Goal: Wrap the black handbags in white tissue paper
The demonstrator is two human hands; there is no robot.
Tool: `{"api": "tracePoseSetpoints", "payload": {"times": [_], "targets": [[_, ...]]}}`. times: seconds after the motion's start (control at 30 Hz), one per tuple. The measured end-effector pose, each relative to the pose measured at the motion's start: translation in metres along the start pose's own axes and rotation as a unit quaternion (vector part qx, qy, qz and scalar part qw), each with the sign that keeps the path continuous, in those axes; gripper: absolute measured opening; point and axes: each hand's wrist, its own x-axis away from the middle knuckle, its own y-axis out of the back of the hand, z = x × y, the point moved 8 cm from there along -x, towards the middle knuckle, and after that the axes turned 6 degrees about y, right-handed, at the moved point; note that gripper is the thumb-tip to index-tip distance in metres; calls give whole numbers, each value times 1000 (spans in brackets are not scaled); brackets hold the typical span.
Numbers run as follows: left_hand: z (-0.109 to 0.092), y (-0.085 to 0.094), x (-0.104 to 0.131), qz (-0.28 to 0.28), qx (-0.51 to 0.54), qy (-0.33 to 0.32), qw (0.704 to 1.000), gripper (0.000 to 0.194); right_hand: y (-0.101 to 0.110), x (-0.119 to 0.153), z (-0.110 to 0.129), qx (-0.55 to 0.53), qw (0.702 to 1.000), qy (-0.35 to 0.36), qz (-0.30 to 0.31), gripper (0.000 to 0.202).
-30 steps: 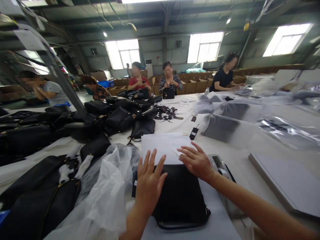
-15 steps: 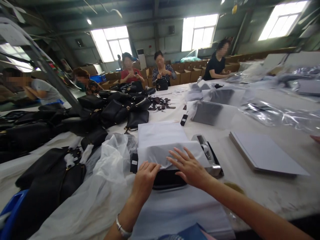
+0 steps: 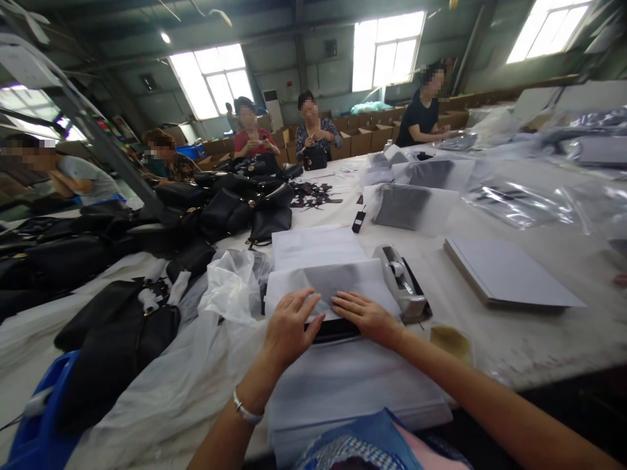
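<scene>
A black bag (image 3: 336, 331) lies before me, mostly covered by a white sheet of tissue paper (image 3: 362, 279). My left hand (image 3: 294, 323) rests on the left part of the paper, palm down, with thumb and fingers apart. Flat on the paper to its right, my right hand (image 3: 369, 318) has its fingers stretched out. Neither hand grips anything. More white paper (image 3: 353, 385) lies under the bag and spreads toward my body. Close to the right of the paper stands a tape dispenser (image 3: 404, 281).
Black handbags (image 3: 225, 212) are heaped at the left. A stack of grey-white boards (image 3: 512, 271) lies at right, with clear plastic bags (image 3: 519, 202) behind it. Crumpled white wrapping (image 3: 225, 287) and a blue bin (image 3: 44, 418) are at left. Several co-workers (image 3: 316, 134) sit or stand across the table.
My left hand has shifted up onto the paper and spread its thumb. My right hand has flattened and come nearer to the left. The paper's front edge covers more of the black bag.
</scene>
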Motion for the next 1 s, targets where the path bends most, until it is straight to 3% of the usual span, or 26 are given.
{"api": "tracePoseSetpoints", "payload": {"times": [0.13, 0.2, 0.3, 0.47, 0.53, 0.7, 0.8, 1.0], "targets": [[-6, -36, -9, 74, 2, -14, 997, 49, 10, 9, 5, -34, 999, -14, 14, 42], [-2, -53, -1, 100, -4, -9, 995, 52, 21, 18, 12, -63, 997, -35, 19, 36], [2, -64, 19, 98, -10, -3, 995, 55, 35, 37, 31, -138, 985, -92, 47, 29], [0, -67, 36, 86, -8, 1, 996, 54, 26, 61, 67, -207, 958, -146, 137, 48], [-1, -66, 36, 80, -4, 6, 997, 53, 19, 63, 71, -200, 955, -158, 150, 44], [0, -64, 33, 75, 20, 10, 997, 50, 5, 60, 68, -215, 948, -169, 162, 21], [2, -61, 31, 81, 42, 16, 996, 48, 4, 58, 65, -237, 941, -174, 169, 19], [6, -50, 21, 121, 109, 42, 986, 53, 26, 39, 42, -295, 914, -243, 138, 18]]}}
